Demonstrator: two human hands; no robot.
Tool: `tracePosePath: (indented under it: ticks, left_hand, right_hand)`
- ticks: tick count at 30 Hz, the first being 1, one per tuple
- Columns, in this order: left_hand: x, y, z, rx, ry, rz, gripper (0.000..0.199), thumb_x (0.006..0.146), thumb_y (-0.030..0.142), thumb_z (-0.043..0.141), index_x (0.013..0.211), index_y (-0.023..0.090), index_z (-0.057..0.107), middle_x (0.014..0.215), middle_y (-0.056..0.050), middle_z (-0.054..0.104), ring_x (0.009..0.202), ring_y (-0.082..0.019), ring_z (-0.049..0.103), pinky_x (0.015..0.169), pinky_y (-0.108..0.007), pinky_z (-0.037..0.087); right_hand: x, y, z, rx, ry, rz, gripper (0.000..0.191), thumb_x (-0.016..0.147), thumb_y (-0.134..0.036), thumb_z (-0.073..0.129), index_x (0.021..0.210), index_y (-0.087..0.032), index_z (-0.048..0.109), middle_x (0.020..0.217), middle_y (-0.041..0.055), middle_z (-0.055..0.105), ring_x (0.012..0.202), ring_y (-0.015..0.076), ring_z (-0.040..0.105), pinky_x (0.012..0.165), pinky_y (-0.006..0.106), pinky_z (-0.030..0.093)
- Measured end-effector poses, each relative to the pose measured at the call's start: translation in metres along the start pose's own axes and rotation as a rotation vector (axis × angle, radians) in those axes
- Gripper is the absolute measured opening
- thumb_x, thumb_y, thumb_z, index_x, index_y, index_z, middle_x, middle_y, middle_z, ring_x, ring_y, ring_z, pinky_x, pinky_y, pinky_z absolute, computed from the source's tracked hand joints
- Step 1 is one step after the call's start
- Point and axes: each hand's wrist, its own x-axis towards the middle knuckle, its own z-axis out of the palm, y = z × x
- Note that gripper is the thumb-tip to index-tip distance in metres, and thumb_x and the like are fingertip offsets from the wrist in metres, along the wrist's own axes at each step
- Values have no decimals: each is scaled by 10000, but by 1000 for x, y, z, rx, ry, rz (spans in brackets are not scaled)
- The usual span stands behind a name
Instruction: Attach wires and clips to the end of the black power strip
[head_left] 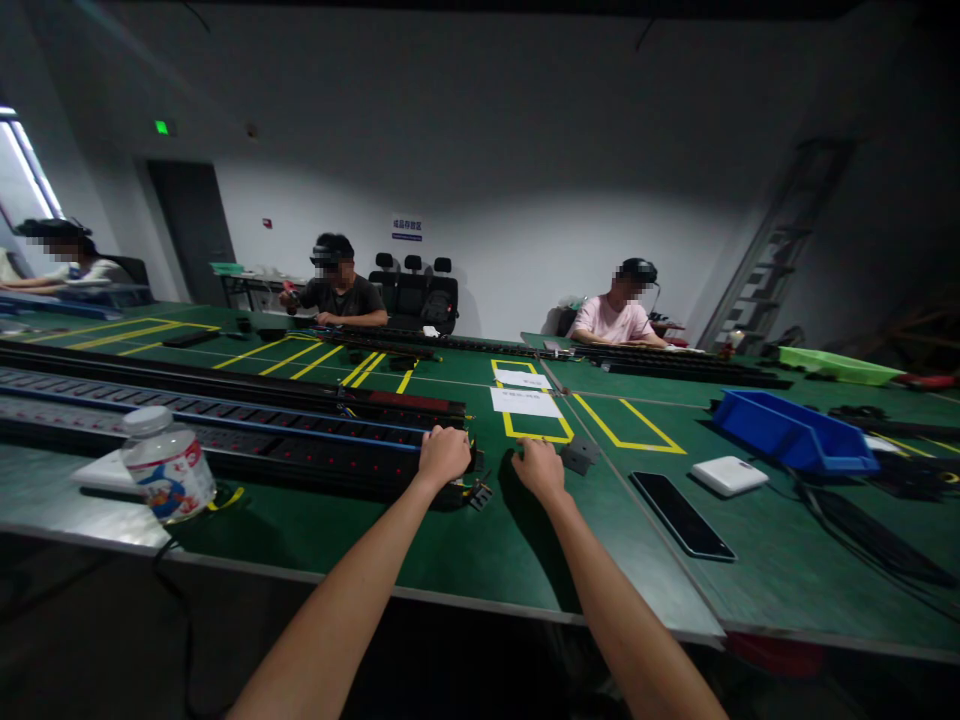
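Note:
My left hand [445, 455] lies over the near right end of a long black rail unit [285, 455], fingers curled down around its end. Dark slots and small red spots run along the unit, with a blue strip on its length. Loose wires and a small black connector [480, 494] hang out at that end. To the right, my right hand [540, 465] is low above the green table, fingers loosely bent and apart, with nothing seen in them. Just beside it sits a small dark metal bracket [580, 456].
Paper sheets [525, 402] lie ahead among yellow tape marks. On the right are a phone [682, 515], a white box [729, 476] and a blue bin [795, 430]. A clear jar [169, 465] stands at the left front. Several people sit across the table.

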Motion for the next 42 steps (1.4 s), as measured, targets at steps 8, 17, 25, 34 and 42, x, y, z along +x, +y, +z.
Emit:
tracePosePath:
  ticks: [8, 17, 25, 34, 42]
  left_hand:
    - [0, 0, 0, -5, 9, -7, 360, 919, 226, 395, 903, 227, 754, 1078, -89, 732, 1043, -266, 594, 932, -415, 428]
    - [-1, 0, -1, -5, 8, 4, 355, 925, 223, 393, 892, 221, 747, 1063, -86, 733, 1039, -259, 596, 930, -405, 428]
    - [0, 0, -1, 2, 0, 7, 361, 939, 230, 390, 883, 221, 746, 1055, -88, 731, 1042, -269, 592, 923, -412, 429]
    - [0, 1, -1, 11, -2, -5, 370, 928, 229, 384, 906, 220, 753, 1098, -101, 725, 1054, -273, 587, 927, -416, 427]
    - [0, 1, 0, 4, -4, -8, 346, 920, 228, 407, 886, 225, 752, 1069, -91, 731, 1057, -273, 586, 939, -413, 418]
  right_hand:
    - [-1, 1, 1, -26, 18, 66, 380, 879, -258, 520, 1215, -184, 682, 1196, 184, 642, 1116, 338, 571, 823, 402, 482]
    - [1, -3, 5, 56, -11, -141, 371, 889, -208, 550, 1236, -213, 681, 1184, 124, 687, 1107, 254, 604, 913, 314, 446]
    - [3, 2, 3, 99, -17, -165, 269, 886, -238, 582, 1114, -195, 719, 1093, 109, 707, 1054, 243, 623, 875, 295, 449]
    - [9, -2, 14, 307, -19, -300, 450, 785, -14, 505, 1185, -155, 656, 1052, 80, 695, 976, 180, 628, 866, 252, 437]
    - [12, -2, 11, 389, 121, -197, 402, 845, -94, 493, 1209, -180, 640, 1027, 66, 726, 912, 189, 658, 844, 280, 461]
